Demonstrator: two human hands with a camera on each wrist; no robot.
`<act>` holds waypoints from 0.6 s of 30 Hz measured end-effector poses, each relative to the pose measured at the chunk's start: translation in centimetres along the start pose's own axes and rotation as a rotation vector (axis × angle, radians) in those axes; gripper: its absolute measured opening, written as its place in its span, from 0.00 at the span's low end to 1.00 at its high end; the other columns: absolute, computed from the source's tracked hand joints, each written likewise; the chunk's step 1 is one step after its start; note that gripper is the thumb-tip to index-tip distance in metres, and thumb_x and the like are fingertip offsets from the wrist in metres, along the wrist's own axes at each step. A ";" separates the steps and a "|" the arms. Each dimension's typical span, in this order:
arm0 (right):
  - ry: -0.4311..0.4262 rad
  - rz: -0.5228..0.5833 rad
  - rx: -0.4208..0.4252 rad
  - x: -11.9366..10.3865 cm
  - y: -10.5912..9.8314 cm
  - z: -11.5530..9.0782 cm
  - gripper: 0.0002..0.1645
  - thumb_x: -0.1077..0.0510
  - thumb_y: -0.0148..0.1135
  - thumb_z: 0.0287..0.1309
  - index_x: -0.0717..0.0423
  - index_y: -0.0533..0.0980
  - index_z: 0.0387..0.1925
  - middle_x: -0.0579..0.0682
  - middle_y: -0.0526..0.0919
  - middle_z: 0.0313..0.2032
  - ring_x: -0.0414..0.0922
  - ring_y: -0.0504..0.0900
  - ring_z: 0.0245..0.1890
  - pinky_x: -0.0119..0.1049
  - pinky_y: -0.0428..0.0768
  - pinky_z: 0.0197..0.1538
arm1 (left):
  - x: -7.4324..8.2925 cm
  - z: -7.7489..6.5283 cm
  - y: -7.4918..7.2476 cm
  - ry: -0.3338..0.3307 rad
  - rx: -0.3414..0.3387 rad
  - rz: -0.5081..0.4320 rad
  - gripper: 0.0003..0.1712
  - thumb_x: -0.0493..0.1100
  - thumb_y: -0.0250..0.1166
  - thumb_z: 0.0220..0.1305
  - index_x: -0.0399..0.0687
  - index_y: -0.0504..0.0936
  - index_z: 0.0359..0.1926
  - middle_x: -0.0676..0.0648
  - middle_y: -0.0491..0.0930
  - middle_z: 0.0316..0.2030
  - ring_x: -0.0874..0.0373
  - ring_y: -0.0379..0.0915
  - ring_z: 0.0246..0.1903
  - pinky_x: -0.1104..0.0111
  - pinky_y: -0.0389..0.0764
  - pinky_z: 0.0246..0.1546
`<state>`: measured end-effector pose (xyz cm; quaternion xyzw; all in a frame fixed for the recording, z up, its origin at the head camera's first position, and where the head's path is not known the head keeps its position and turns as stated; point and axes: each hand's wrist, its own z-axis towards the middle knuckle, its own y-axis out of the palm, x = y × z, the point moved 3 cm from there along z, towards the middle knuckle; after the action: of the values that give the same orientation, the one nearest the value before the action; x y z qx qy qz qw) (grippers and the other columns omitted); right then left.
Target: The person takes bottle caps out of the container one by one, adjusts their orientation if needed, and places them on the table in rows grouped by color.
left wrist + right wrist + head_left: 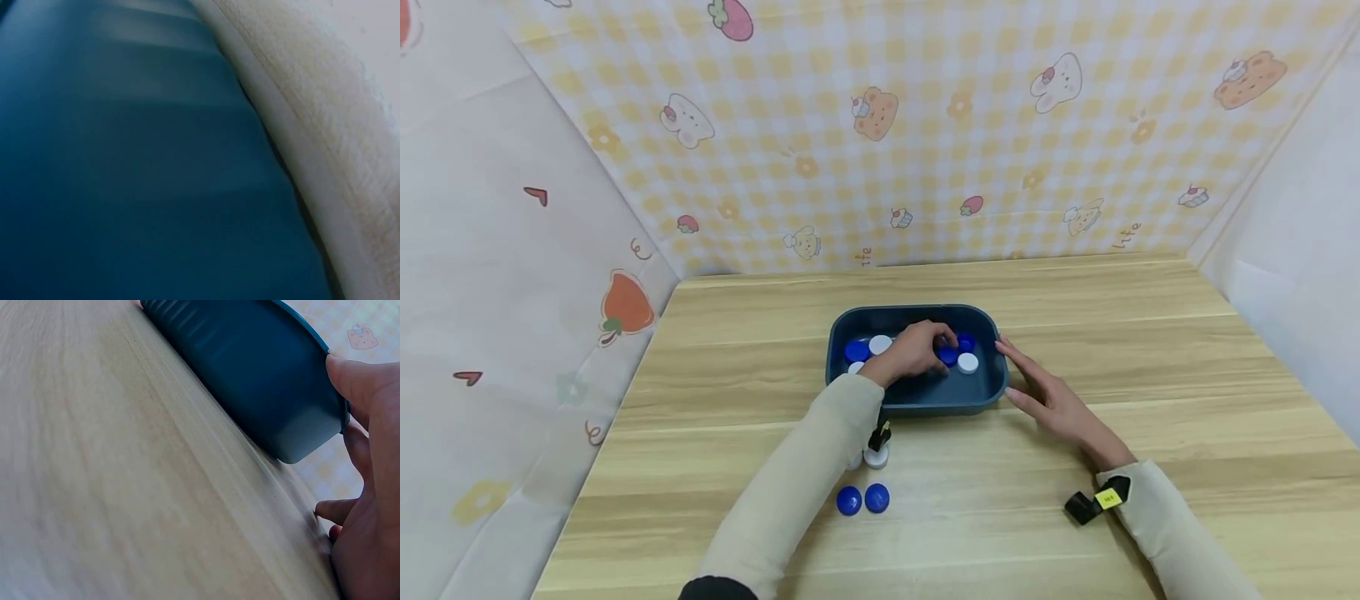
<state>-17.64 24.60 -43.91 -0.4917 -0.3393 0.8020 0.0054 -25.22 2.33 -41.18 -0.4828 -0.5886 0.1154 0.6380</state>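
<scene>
Two blue caps (w/ white one) lie near tray.

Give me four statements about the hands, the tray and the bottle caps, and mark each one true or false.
1. The left hand reaches into the blue tray. True.
2. The right hand is inside the tray. False: it rests outside, against the tray's right end.
3. Two blue caps lie on the table in front of the tray. True.
4. The tray holds only white caps. False: it holds blue and white ones.
</scene>
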 end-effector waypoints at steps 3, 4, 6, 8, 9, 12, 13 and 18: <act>0.008 0.000 -0.009 -1.5 -0.2 0.1 0.38 0.69 0.54 0.64 0.57 0.53 0.73 0.56 0.49 0.73 0.50 0.48 0.72 0.24 0.49 0.66 | 0.2 0.0 0.0 0.009 -0.017 0.043 0.20 0.39 0.74 0.53 0.52 0.81 0.48 0.47 0.74 0.45 0.55 0.69 0.44 0.64 0.71 0.50; 0.010 0.001 -0.014 -2.0 -0.3 0.2 0.38 0.70 0.54 0.64 0.59 0.53 0.72 0.57 0.49 0.73 0.52 0.47 0.72 0.24 0.49 0.66 | 0.2 -0.1 0.0 0.007 -0.025 0.055 0.19 0.39 0.74 0.53 0.53 0.81 0.47 0.48 0.74 0.45 0.55 0.69 0.44 0.64 0.71 0.50; 0.021 0.002 -0.022 -3.0 -0.3 0.3 0.37 0.70 0.53 0.64 0.63 0.53 0.71 0.61 0.49 0.72 0.55 0.48 0.71 0.24 0.49 0.66 | 0.3 -0.2 0.1 0.004 -0.036 0.076 0.19 0.40 0.73 0.54 0.53 0.81 0.47 0.48 0.74 0.44 0.56 0.68 0.44 0.64 0.71 0.50; 0.021 0.005 -0.022 -3.1 -0.3 0.3 0.37 0.70 0.53 0.64 0.63 0.53 0.71 0.61 0.48 0.72 0.54 0.47 0.71 0.24 0.49 0.66 | 0.4 -0.3 0.2 0.007 -0.043 0.096 0.18 0.40 0.73 0.54 0.54 0.82 0.47 0.49 0.74 0.44 0.56 0.68 0.43 0.64 0.71 0.49; 0.020 0.006 -0.022 -3.1 -0.3 0.3 0.37 0.70 0.53 0.64 0.63 0.53 0.71 0.61 0.48 0.72 0.54 0.47 0.71 0.24 0.49 0.66 | 0.4 -0.3 0.2 0.009 -0.046 0.105 0.17 0.40 0.73 0.54 0.54 0.82 0.46 0.49 0.74 0.43 0.56 0.68 0.43 0.64 0.71 0.49; 0.015 0.008 -0.019 -3.2 -0.4 0.3 0.37 0.71 0.53 0.64 0.63 0.53 0.71 0.62 0.48 0.72 0.55 0.47 0.71 0.24 0.49 0.66 | 0.5 -0.3 0.3 0.027 -0.047 0.144 0.16 0.41 0.72 0.55 0.54 0.82 0.46 0.50 0.73 0.43 0.57 0.68 0.43 0.65 0.71 0.48; 0.013 0.008 -0.019 -3.2 -0.4 0.3 0.37 0.71 0.53 0.64 0.64 0.53 0.71 0.62 0.49 0.72 0.56 0.47 0.71 0.24 0.49 0.66 | 0.5 -0.3 0.3 0.033 -0.047 0.156 0.15 0.41 0.72 0.55 0.53 0.82 0.45 0.50 0.73 0.43 0.57 0.68 0.43 0.64 0.71 0.48; 0.012 0.004 -0.022 -3.2 -0.5 0.4 0.37 0.71 0.53 0.64 0.63 0.53 0.72 0.61 0.48 0.72 0.55 0.47 0.71 0.24 0.49 0.66 | 0.7 -0.3 0.3 0.036 -0.057 0.193 0.14 0.43 0.71 0.57 0.54 0.82 0.46 0.51 0.72 0.42 0.58 0.68 0.41 0.65 0.71 0.46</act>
<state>-16.45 23.68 -41.06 -0.4970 -0.3470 0.7953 0.0003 -24.66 2.81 -40.93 -0.5575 -0.5308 0.1509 0.6202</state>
